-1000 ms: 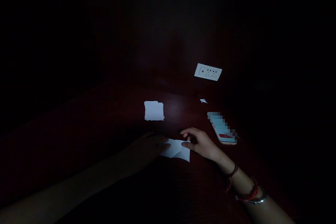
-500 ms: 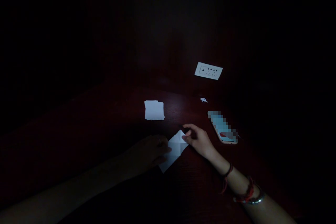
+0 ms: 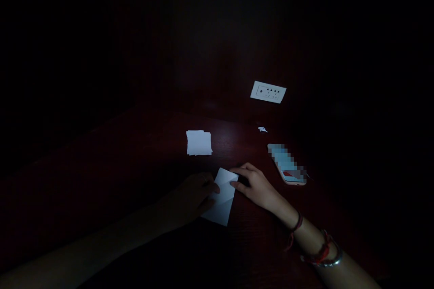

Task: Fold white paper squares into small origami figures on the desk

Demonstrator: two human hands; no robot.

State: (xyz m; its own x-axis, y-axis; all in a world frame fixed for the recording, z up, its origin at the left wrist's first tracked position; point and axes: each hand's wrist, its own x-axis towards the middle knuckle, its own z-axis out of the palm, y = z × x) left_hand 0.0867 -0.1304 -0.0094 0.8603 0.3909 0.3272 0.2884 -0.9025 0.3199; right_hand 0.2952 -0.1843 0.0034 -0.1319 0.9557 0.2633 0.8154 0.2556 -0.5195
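Observation:
A creased white sheet of paper [image 3: 223,203] lies between my hands, low over the dark red table. My left hand [image 3: 198,194], in deep shadow, grips its left edge with thumb and fingers. At the upper right corner, the fingers and thumb of my right hand [image 3: 253,184] close on the paper's edge. Faint fold lines cross the sheet. Beyond it on the tabletop rests a loose stack of white paper squares [image 3: 199,143].
A phone [image 3: 288,165] with a lit, blurred screen lies right of my right hand. Small white paper scraps [image 3: 262,129] sit near the wall, below a white socket plate [image 3: 268,92]. The surroundings are very dark.
The sheet has turned so its top now shows a flat edge instead of a pointed corner. My right hand has shifted slightly left along with it.

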